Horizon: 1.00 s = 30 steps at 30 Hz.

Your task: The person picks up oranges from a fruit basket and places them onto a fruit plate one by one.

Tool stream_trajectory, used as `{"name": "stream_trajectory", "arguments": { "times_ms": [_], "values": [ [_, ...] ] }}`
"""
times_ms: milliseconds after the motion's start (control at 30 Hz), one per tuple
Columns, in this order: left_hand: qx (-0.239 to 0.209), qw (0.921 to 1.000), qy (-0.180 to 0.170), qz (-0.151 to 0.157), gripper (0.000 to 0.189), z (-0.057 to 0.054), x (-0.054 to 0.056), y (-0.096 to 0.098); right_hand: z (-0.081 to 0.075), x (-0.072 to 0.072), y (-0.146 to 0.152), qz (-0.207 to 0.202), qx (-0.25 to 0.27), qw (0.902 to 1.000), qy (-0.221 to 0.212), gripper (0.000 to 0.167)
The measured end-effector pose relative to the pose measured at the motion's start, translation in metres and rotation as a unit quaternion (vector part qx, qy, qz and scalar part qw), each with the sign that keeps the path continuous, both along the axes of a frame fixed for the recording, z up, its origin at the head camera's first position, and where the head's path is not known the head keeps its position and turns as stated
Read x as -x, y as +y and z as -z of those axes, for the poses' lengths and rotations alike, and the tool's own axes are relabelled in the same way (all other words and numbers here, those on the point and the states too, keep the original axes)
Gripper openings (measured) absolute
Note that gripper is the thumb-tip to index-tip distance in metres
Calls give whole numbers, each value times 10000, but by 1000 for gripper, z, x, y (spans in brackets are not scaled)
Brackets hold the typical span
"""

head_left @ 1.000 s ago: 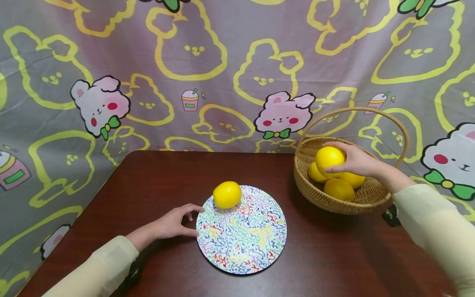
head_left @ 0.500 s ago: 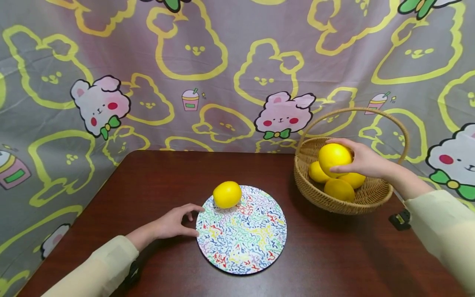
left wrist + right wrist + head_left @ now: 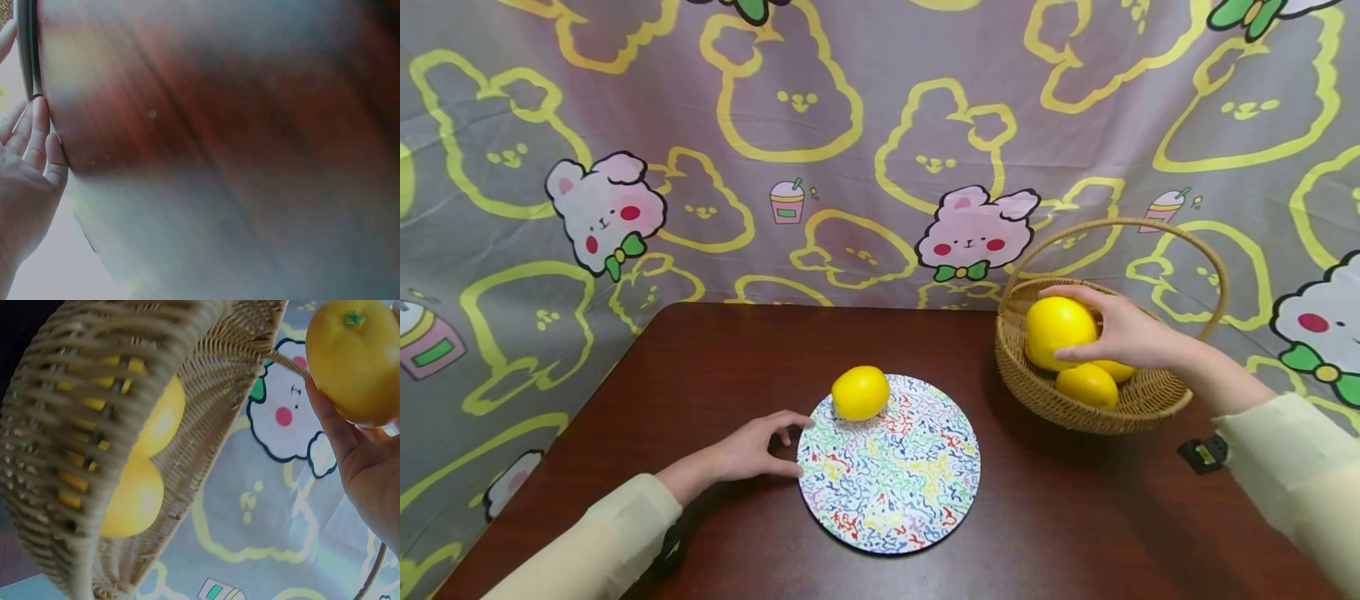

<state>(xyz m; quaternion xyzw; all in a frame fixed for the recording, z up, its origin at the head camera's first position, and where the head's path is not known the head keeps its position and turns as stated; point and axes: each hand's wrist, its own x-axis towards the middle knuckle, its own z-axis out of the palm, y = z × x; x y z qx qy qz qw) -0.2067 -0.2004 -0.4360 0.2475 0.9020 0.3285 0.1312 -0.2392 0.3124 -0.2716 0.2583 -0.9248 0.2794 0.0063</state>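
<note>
My right hand holds a round yellow orange over the left part of the wicker basket. The orange's green stem end faces up in the right wrist view. Below it, two yellow lemons show in the basket; others may be hidden behind the orange. On the table's middle lies a flat round board with coloured squiggles. One lemon lies at its upper left edge. My left hand rests beside the board, thumb and fingertips spread at its left rim.
The basket's arched handle rises behind my right hand. A dark wooden table bears everything, with a printed cartoon curtain hanging behind it. A small black device is by my right sleeve.
My right hand shifted a little right with the orange, then back left and slightly lower, so the orange now covers the basket's left lemon. My left hand and the board stay put.
</note>
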Motion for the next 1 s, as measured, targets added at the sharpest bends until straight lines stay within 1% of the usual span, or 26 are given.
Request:
{"name": "stream_trajectory", "arguments": {
  "times_ms": [167, 600, 767, 1000],
  "values": [
    [11, 10000, -27, -21, 65, 0, 0, 0, 1, -5, -11, -138, 68, 9998, -127, 78],
    [26, 9999, -69, -79, 66, 1, 1, 0, 12, -10, -48, -713, 270, 9970, 122, 78],
    [41, 9999, -65, -91, 66, 0, 1, 1, 16, -10, -62, -837, 353, 9958, -76, 77],
    [11, 10000, -46, -57, 65, -1, 0, 1, 28, -8, -81, -909, 236, 9954, -190, 78]
  ]
}}
